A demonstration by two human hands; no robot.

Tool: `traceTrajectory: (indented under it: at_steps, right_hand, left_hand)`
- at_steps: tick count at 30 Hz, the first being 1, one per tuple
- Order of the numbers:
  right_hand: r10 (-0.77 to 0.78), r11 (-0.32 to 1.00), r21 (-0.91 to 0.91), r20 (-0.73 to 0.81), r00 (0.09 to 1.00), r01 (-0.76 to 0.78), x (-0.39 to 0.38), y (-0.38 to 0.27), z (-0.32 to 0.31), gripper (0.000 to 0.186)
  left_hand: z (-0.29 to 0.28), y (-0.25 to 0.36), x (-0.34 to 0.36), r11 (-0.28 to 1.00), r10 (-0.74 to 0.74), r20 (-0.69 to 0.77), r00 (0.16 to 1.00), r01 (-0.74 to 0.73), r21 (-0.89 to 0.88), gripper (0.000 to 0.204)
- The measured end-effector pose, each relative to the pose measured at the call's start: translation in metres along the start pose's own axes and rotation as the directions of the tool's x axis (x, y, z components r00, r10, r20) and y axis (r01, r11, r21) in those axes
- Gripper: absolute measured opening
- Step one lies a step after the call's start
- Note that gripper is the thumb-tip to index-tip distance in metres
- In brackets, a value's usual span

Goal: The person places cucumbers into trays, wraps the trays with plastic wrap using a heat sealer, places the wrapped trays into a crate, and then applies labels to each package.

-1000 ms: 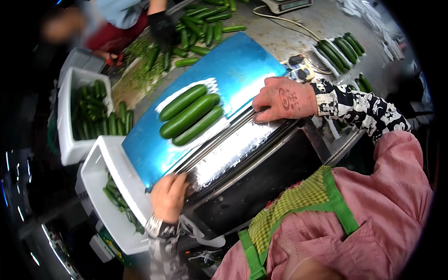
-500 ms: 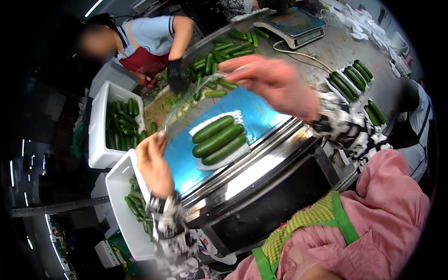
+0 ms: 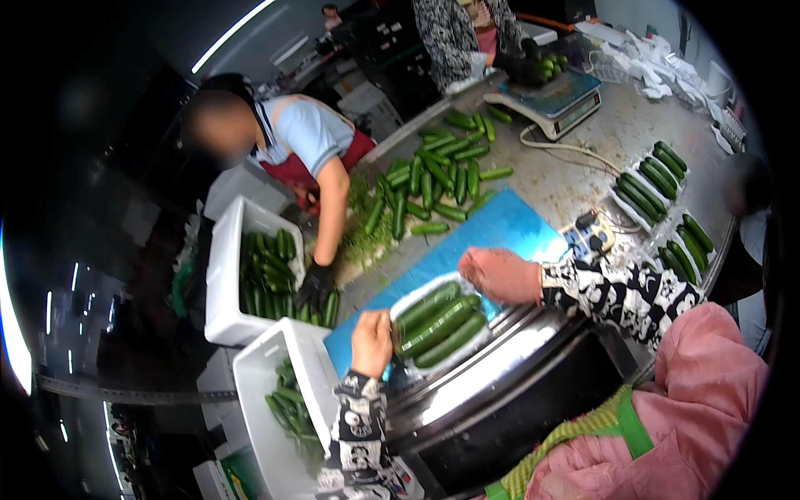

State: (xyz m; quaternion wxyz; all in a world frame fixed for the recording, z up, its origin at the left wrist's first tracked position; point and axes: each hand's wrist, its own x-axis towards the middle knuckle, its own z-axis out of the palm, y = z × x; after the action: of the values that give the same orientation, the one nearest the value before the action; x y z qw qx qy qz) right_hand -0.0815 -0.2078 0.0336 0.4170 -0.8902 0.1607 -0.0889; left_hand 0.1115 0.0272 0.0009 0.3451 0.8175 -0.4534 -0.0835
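Observation:
Three cucumbers [image 3: 439,325] lie side by side on a white tray [image 3: 419,293] at the front edge of a blue sheet [image 3: 510,218]. Clear plastic film, seen mostly by its shine, lies over them. My left hand [image 3: 372,342] is closed at the tray's left end, its fingers pinched on the film's edge. At the tray's far right corner my right hand [image 3: 500,276] is closed too, with the film running from its curled fingers. A metal-edged wrapping machine [image 3: 500,367] with a dark front stands just below the tray.
Loose cucumbers [image 3: 433,171] are heaped on the metal table. White foam boxes [image 3: 218,275] with cucumbers stand at left, where a co-worker's black-gloved hand [image 3: 315,287] reaches. Filled trays [image 3: 650,183], a power strip [image 3: 589,235] and a scale [image 3: 546,104] lie right and far; another person works there.
Both my hands have come down, bringing the film from above the tray onto the cucumbers. The co-worker's gloved hand has moved from the heap to the foam box. My view has shifted.

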Motion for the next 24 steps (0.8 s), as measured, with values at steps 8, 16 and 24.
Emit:
traceTrajectory:
  at_steps: [8, 16, 24]
  right_hand:
    - [-0.012, 0.999, 0.032, 0.020, 1.000, 0.011, 0.000, 0.032, 0.032, 0.028]
    - [0.009, 0.980, 0.199, -0.115, 0.993, 0.014, -0.010, -0.019, 0.004, 0.028]
    - [0.058, 0.984, 0.178, -0.245, 0.968, -0.014, -0.167, -0.016, -0.033, 0.037]
  left_hand:
    - [0.018, 0.010, -0.030, 0.857, -0.150, -0.047, 0.988, 0.106, -0.504, 0.032]
    - [-0.009, 0.091, -0.047, 0.845, -0.242, -0.354, 0.903, 0.017, -0.535, 0.028]
    - [0.037, 0.195, -0.134, 0.748, -0.385, -0.248, 0.889, 0.143, -0.649, 0.028]
